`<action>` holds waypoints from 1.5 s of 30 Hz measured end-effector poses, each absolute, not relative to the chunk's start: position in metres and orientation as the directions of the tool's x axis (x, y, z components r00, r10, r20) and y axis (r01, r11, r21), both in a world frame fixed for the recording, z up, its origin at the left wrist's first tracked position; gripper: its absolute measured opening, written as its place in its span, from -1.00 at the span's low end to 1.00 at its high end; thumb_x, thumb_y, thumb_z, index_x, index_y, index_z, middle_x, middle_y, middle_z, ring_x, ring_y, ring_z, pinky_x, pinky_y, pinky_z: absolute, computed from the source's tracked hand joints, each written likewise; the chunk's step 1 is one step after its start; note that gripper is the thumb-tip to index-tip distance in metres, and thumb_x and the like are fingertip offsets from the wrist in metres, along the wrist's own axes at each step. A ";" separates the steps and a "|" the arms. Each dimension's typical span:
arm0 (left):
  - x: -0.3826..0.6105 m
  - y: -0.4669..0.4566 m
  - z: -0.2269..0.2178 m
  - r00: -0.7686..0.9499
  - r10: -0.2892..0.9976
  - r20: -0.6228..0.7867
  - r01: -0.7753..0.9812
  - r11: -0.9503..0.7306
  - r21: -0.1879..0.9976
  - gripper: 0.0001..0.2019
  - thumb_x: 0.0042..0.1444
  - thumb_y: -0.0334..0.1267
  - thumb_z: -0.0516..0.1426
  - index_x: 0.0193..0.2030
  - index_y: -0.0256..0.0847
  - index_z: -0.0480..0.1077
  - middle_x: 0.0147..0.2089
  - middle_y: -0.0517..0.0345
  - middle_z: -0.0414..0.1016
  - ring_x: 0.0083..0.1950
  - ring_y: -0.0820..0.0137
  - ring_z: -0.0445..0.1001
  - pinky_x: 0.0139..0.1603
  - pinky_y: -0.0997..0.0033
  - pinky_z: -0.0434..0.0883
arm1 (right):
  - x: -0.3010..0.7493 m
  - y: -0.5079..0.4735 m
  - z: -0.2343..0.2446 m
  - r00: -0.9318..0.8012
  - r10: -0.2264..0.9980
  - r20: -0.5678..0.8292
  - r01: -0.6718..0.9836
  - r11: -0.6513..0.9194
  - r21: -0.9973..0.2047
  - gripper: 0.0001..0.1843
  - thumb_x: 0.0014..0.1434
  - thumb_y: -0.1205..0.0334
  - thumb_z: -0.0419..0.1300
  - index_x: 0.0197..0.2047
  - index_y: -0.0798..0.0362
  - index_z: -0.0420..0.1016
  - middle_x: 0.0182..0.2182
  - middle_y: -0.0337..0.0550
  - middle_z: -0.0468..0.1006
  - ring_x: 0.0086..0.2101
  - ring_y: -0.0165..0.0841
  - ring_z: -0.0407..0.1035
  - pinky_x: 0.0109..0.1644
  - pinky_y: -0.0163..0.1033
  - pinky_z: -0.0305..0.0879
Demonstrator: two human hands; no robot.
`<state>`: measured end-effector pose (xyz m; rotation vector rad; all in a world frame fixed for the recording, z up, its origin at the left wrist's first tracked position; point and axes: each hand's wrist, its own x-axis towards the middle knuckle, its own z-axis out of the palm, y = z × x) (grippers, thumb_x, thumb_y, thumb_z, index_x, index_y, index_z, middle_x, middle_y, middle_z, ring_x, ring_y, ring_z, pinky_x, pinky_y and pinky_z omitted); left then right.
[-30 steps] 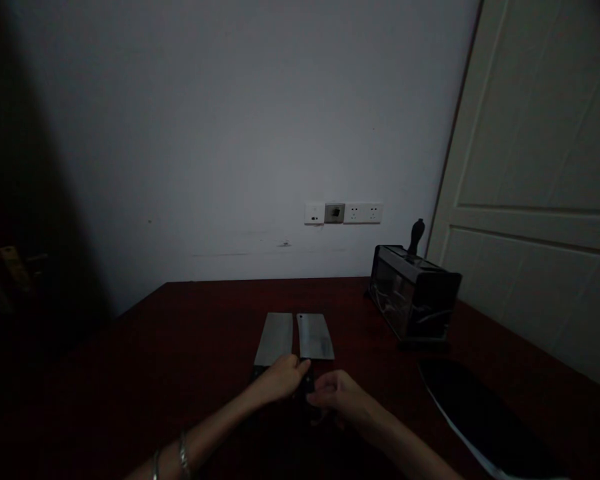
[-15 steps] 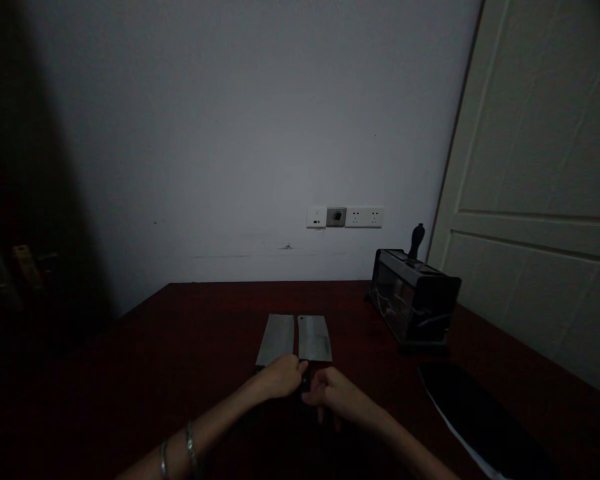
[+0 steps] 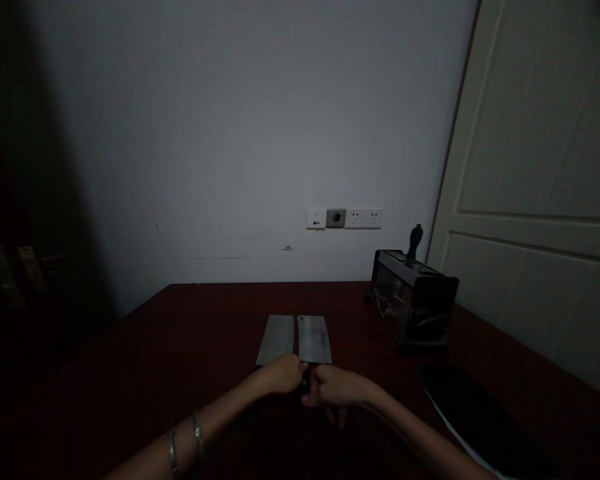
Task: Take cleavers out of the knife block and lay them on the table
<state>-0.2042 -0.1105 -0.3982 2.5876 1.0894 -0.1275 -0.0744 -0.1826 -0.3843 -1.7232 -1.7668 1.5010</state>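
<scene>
Two steel cleavers lie side by side on a dark red table (image 3: 180,347), blades pointing away from me. My left hand (image 3: 280,375) is closed over the handle end of the left cleaver (image 3: 276,340). My right hand (image 3: 336,389) is curled round the dark handle of the right cleaver (image 3: 314,339), with some fingers hanging below. Both handles are mostly hidden under the hands. Bracelets sit on my left wrist (image 3: 184,441).
A dark knife block (image 3: 413,301) with one black handle sticking up stands at the right back of the table. A flat black object with a pale edge (image 3: 473,420) lies near the right front. Wall sockets (image 3: 344,218) and a door (image 3: 540,187) are behind.
My right hand has slid forward and left to close on the right cleaver's handle; earlier it hung looser just behind it. The left hand and both blades stay put.
</scene>
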 end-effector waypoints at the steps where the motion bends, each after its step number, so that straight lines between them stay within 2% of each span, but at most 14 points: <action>1: -0.204 -0.110 -0.398 0.707 0.675 -0.210 0.706 -0.658 0.261 -0.56 0.22 -0.18 -0.23 -0.12 -0.37 0.39 -0.15 -0.23 0.47 -0.16 0.22 0.46 -0.26 0.36 0.33 | -0.074 -0.182 -0.384 -0.270 0.845 -0.462 0.597 -0.230 -0.769 -0.86 0.00 0.39 0.07 -0.52 0.10 0.17 -0.73 -0.45 0.23 -0.79 -0.60 0.19 -0.70 -0.48 0.27; 7: -0.203 -0.112 -0.393 0.709 0.669 -0.224 0.705 -0.670 0.232 -0.56 0.21 -0.19 -0.23 -0.08 -0.41 0.36 -0.11 -0.31 0.45 -0.11 0.14 0.44 -0.24 0.29 0.33 | -0.072 -0.184 -0.387 -0.296 0.859 -0.417 0.562 -0.197 -0.804 -0.88 0.00 0.39 0.08 -0.50 0.10 0.17 -0.69 -0.44 0.25 -0.77 -0.58 0.24 -0.68 -0.46 0.31; 12: -0.203 -0.113 -0.393 0.727 0.653 -0.214 0.687 -0.693 0.218 -0.56 0.21 -0.19 -0.24 -0.10 -0.38 0.38 -0.13 -0.27 0.46 -0.12 0.16 0.45 -0.25 0.31 0.34 | -0.072 -0.185 -0.388 -0.260 0.860 -0.439 0.569 -0.231 -0.789 -0.88 0.02 0.38 0.09 -0.49 0.11 0.19 -0.71 -0.42 0.27 -0.75 -0.56 0.26 -0.64 -0.44 0.34; 16: -0.204 -0.117 -0.394 0.746 0.645 -0.164 0.665 -0.718 0.205 -0.58 0.20 -0.21 -0.20 -0.13 -0.34 0.41 -0.17 -0.25 0.48 -0.14 0.13 0.47 -0.26 0.28 0.34 | -0.073 -0.188 -0.394 -0.207 0.886 -0.416 0.577 -0.233 -0.783 -0.86 0.04 0.31 0.08 -0.50 0.10 0.18 -0.75 -0.41 0.26 -0.77 -0.56 0.22 -0.67 -0.47 0.28; 19: -0.203 -0.125 -0.390 0.696 0.713 -0.091 0.716 -0.676 0.175 -0.59 0.17 -0.21 -0.17 -0.19 -0.35 0.45 -0.21 -0.28 0.49 -0.18 0.09 0.48 -0.28 0.23 0.36 | -0.076 -0.194 -0.396 -0.171 0.915 -0.366 0.601 -0.197 -0.774 -0.85 0.04 0.26 0.08 -0.50 0.08 0.18 -0.76 -0.40 0.24 -0.78 -0.56 0.19 -0.71 -0.50 0.19; 23: -0.198 -0.130 -0.376 0.659 0.751 0.046 0.746 -0.660 0.086 -0.63 0.12 -0.20 -0.10 -0.23 -0.37 0.46 -0.21 -0.30 0.48 -0.17 0.08 0.47 -0.23 0.19 0.37 | -0.080 -0.204 -0.392 -0.110 0.953 -0.284 0.709 -0.124 -0.694 -0.82 0.06 0.16 0.05 -0.49 0.07 0.23 -0.73 -0.33 0.29 -0.73 -0.50 0.23 -0.71 -0.47 0.12; 26: -0.195 -0.122 -0.361 0.650 0.750 0.125 0.747 -0.660 0.075 -0.60 0.12 -0.14 -0.12 -0.25 -0.34 0.46 -0.21 -0.27 0.48 -0.16 0.10 0.46 -0.20 0.20 0.36 | -0.082 -0.211 -0.387 -0.086 0.991 -0.104 0.853 0.019 -0.522 -0.74 0.06 0.09 0.07 -0.54 0.08 0.29 -0.62 -0.21 0.40 -0.60 -0.43 0.33 -0.59 -0.40 0.12; 28: -0.193 -0.110 -0.353 0.623 0.765 0.164 0.762 -0.641 0.093 -0.58 0.13 -0.10 -0.14 -0.26 -0.32 0.46 -0.20 -0.23 0.48 -0.15 0.12 0.46 -0.19 0.21 0.35 | -0.081 -0.214 -0.385 -0.110 0.994 -0.012 0.914 0.096 -0.394 -0.66 0.08 0.02 0.05 -0.56 0.08 0.34 -0.56 -0.15 0.46 -0.52 -0.38 0.36 -0.52 -0.37 0.10; 30: -0.191 -0.094 -0.348 0.586 0.783 0.209 0.777 -0.616 0.128 -0.56 0.13 -0.07 -0.16 -0.27 -0.29 0.45 -0.19 -0.20 0.48 -0.13 0.15 0.46 -0.17 0.23 0.34 | -0.079 -0.217 -0.384 -0.130 0.991 0.005 0.933 0.124 -0.338 -0.58 0.12 -0.04 -0.02 -0.54 0.07 0.40 -0.53 -0.13 0.49 -0.50 -0.36 0.37 -0.51 -0.35 0.06; 34: -0.186 -0.056 -0.348 0.512 0.821 0.252 0.787 -0.566 0.245 -0.56 0.12 -0.04 -0.16 -0.30 -0.26 0.45 -0.18 -0.16 0.49 -0.11 0.16 0.45 -0.16 0.25 0.32 | -0.071 -0.220 -0.380 -0.139 0.990 0.007 0.933 0.134 -0.335 -0.62 0.13 0.00 -0.02 -0.47 0.06 0.46 -0.51 -0.15 0.51 -0.51 -0.39 0.35 -0.55 -0.36 -0.03; 39: -0.186 -0.007 -0.356 0.429 0.872 0.235 0.808 -0.486 0.333 -0.57 0.11 -0.06 -0.15 -0.34 -0.27 0.44 -0.20 -0.15 0.50 -0.13 0.17 0.45 -0.21 0.31 0.32 | -0.050 -0.229 -0.348 -0.158 0.986 0.054 0.936 0.167 -0.309 -0.67 0.12 0.05 0.01 -0.43 0.07 0.48 -0.50 -0.17 0.50 -0.52 -0.42 0.33 -0.54 -0.38 -0.02; 42: -0.196 0.023 -0.368 0.317 0.925 0.209 0.829 -0.377 0.413 -0.59 0.10 -0.10 -0.16 -0.33 -0.29 0.43 -0.18 -0.17 0.49 -0.14 0.18 0.46 -0.27 0.35 0.33 | -0.024 -0.237 -0.307 -0.168 0.975 0.145 0.915 0.209 -0.346 -0.70 0.12 0.07 0.03 -0.41 0.09 0.45 -0.52 -0.21 0.47 -0.52 -0.45 0.30 -0.52 -0.40 0.03; 45: -0.213 0.049 -0.384 0.214 0.957 0.196 0.827 -0.284 0.485 -0.62 0.08 -0.17 -0.15 -0.32 -0.34 0.43 -0.18 -0.22 0.48 -0.15 0.18 0.47 -0.31 0.38 0.34 | 0.014 -0.241 -0.257 -0.082 0.935 0.346 0.903 0.217 -0.372 -0.70 0.13 0.06 0.02 -0.39 0.11 0.42 -0.52 -0.21 0.44 -0.51 -0.45 0.27 -0.49 -0.40 0.08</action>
